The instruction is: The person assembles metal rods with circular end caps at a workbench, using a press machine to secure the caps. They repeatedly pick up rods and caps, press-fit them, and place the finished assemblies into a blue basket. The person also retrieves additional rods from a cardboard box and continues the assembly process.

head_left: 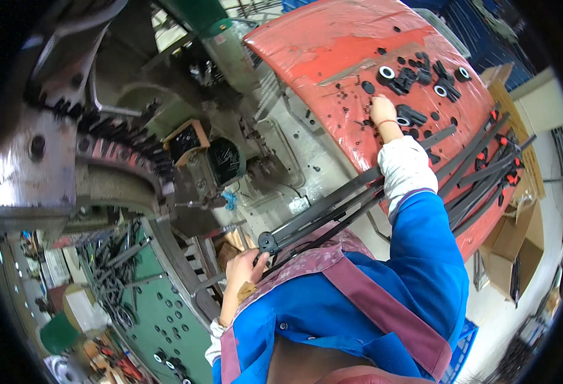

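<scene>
Close to my body, my left hand (242, 274) is closed around the end of a bundle of long black bars (320, 210). A round black end piece with small holes (268, 242) sits at that end, just above my fingers. The bars slant up to the right and pass under my right forearm. My right hand (383, 110) reaches onto the red plastic-covered table (333, 48), its fingers drawn together over small black parts (361, 123). Whatever they pinch is too small to tell. Beside it lie black fittings with white-ringed ends (404, 115) and a black disc (368, 87).
A heavy metal press machine (32, 153) stands at the left, with bins of small parts near it. More black bars with red bits (486, 173) lie on the table's right. A green bench (166, 291) holds black parts; a cardboard box (509, 256) stands at right.
</scene>
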A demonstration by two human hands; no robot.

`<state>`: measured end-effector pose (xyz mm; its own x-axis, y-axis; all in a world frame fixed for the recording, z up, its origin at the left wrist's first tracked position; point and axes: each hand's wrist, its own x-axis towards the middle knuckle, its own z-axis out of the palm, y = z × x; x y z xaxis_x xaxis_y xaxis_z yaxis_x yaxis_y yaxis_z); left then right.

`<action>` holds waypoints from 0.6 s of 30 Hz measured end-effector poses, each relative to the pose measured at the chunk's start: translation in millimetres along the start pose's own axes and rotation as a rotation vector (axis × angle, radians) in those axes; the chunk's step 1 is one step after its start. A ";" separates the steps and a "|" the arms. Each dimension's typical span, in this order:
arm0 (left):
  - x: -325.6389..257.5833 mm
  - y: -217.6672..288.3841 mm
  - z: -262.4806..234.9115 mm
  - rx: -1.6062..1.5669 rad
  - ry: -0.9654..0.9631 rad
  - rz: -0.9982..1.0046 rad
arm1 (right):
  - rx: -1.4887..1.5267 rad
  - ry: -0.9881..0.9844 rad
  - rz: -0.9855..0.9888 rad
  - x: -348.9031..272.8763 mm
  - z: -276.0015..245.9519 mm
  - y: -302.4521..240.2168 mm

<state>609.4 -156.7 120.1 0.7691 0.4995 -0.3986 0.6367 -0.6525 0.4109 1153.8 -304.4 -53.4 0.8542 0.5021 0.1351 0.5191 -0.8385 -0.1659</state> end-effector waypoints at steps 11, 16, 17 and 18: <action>11.9 -18.9 0.4 -0.019 -0.079 0.038 | 0.722 0.035 -0.134 -80.1 -77.0 -70.2; 16.7 -17.5 -2.4 -0.017 0.005 0.099 | 1.079 -0.527 -0.275 -223.2 -153.5 -192.9; 18.0 -17.2 -2.9 -0.028 0.028 0.118 | 1.201 -0.612 -0.211 -241.1 -151.4 -207.3; 19.4 -18.2 -2.4 -0.019 0.034 0.120 | 1.322 -0.698 -0.147 -254.8 -144.3 -219.1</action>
<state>612.9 -133.8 106.9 0.8411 0.4379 -0.3177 0.5407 -0.6979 0.4697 818.1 -279.2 89.5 0.4382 0.8789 -0.1885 -0.0746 -0.1734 -0.9820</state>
